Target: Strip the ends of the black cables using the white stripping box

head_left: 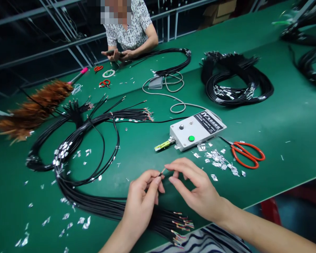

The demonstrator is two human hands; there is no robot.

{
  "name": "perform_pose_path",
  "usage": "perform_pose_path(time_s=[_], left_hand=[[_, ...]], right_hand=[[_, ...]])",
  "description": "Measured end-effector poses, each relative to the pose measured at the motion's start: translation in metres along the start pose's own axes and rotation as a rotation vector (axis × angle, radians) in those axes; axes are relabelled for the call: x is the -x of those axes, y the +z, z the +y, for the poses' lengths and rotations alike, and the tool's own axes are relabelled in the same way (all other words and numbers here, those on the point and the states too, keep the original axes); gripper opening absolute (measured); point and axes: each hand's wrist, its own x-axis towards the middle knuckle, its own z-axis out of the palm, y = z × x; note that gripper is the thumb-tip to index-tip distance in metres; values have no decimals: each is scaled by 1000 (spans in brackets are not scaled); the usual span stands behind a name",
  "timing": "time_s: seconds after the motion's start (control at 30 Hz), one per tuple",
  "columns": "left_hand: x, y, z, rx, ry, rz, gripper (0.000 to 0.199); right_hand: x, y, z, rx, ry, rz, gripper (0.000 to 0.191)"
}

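Observation:
My left hand (142, 196) pinches the end of a black cable (161, 173) between thumb and fingers, and thin bare wires stick out of its tip. My right hand (196, 184) is just to the right, its index fingertip at the wire tip and its thumb held apart. Below and behind my left hand runs a bundle of black cables (92, 204), its stripped ends showing coloured wires near the table's front edge. Just beyond my hands sits a grey control box (196, 129) with a green button and a yellow-green clamp-like piece (163, 144) at its front.
Orange-handled scissors (249, 154) and foil scraps (218, 161) lie right of the box. Coiled cables (237, 93) rest farther back. A grey cord (171, 95) leads to a pedal-like block (156, 83). A brown duster (37, 109) lies left. Across the table, a person (131, 31) holds something dark.

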Motion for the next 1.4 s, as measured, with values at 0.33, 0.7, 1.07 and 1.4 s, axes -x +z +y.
perform_pose_path(time_s=[0.33, 0.7, 1.07, 1.4], left_hand=[[-1, 3, 3, 38, -6, 41, 28], [1, 3, 1, 15, -8, 19, 26], [1, 6, 5, -55, 107, 133, 15], [1, 6, 8, 55, 22, 99, 20]], right_hand=[[2, 3, 6, -88, 208, 51, 30], [-15, 6, 3, -368, 460, 23, 14], [-11, -3, 5, -386, 456, 60, 14], [-14, 5, 7, -592, 596, 2, 20]])
